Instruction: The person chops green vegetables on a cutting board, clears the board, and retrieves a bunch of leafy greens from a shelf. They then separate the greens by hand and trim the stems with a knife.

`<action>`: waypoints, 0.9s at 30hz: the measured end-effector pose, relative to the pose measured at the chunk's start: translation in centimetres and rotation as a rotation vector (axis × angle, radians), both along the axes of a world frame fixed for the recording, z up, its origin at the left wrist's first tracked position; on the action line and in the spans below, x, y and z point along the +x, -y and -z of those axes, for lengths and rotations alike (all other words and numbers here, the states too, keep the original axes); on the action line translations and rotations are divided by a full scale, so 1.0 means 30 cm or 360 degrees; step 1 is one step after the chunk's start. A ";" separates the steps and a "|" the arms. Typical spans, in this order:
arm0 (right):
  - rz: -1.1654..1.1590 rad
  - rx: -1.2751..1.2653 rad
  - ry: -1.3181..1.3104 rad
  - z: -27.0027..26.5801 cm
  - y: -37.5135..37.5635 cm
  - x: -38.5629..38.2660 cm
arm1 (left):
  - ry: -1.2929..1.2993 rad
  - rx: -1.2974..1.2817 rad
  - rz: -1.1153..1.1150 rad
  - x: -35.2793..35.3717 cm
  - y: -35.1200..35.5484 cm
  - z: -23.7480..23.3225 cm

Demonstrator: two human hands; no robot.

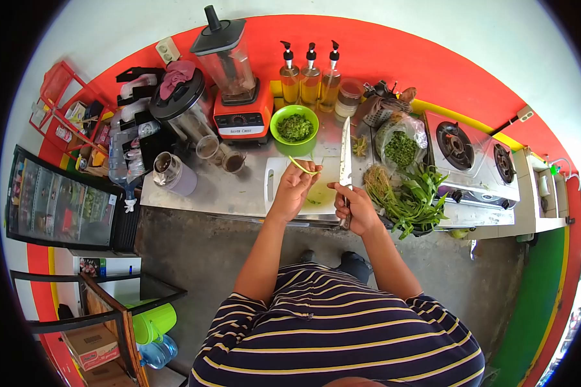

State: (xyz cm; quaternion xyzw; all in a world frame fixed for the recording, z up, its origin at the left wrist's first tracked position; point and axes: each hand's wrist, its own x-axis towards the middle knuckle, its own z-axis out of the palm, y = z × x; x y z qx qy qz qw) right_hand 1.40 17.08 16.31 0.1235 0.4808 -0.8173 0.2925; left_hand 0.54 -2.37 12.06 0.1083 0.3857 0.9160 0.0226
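My left hand pinches a thin green stem above the white cutting board. In my right hand is a knife, gripped by its handle with the blade pointing up and away from me. Wet green bits lie on the board between my hands. Behind the board stands a green bowl of chopped greens. To the right of the knife are a bunch of leafy greens with roots and a clear plastic bag holding chopped greens.
At the back stand an orange blender, pump bottles and a jar. A two-burner stove is on the right. Cups and a metal-topped container stand on the left of the metal table.
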 end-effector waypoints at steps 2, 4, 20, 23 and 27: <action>-0.0017 -0.0124 0.0002 0.013 0.010 -0.012 | -0.0056 -0.0141 0.0030 0.008 -0.031 -0.006; 0.0021 -0.0149 0.0044 0.022 0.034 -0.025 | -0.0146 -0.0382 -0.0017 0.017 -0.048 -0.005; 0.0056 0.0291 -0.0328 0.054 0.068 -0.046 | 0.0281 -0.0803 -0.0021 0.055 0.077 -0.003; 0.0029 0.0416 -0.0425 0.035 0.089 -0.028 | 0.0230 -0.0914 -0.0072 0.052 0.064 0.002; -0.0073 0.0557 -0.0542 0.051 0.104 -0.028 | 0.0239 -0.1153 0.0168 0.054 0.078 -0.049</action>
